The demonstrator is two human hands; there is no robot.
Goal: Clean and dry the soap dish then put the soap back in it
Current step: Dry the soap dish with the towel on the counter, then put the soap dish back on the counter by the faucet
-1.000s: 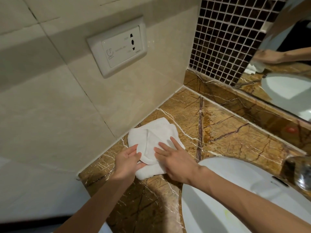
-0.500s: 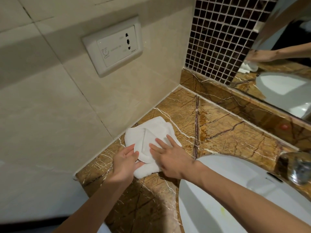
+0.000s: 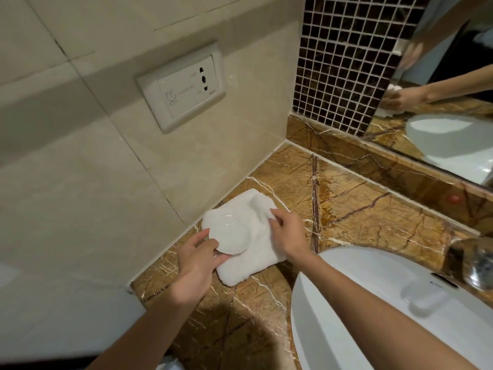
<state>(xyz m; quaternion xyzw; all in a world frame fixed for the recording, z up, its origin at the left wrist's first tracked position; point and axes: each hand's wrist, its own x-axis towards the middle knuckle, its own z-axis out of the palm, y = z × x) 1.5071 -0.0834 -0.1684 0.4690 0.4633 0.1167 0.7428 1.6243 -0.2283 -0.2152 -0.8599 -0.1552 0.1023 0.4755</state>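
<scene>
Upper left of frame: socket (image 3: 181,88) on tiled wall. Lower centre-left: left hand (image 3: 196,259) pinching near rim of white dish (image 3: 231,234), thumb and fingers closed on its edge. Dish resting on white towel (image 3: 248,247), spread on marble counter (image 3: 354,206) close to wall. Centre: right hand (image 3: 286,232) gripping a raised fold of towel at upper right of dish. Lower right: basin (image 3: 360,303), with a pale bar, probably the soap (image 3: 424,297), lying on its rim near tap (image 3: 477,263). Wet patch visible on counter beyond towel. Likely risks: glazed dish slipping from light pinch and chipping on stone; towel trailing into wet patch and re-wetting dish
</scene>
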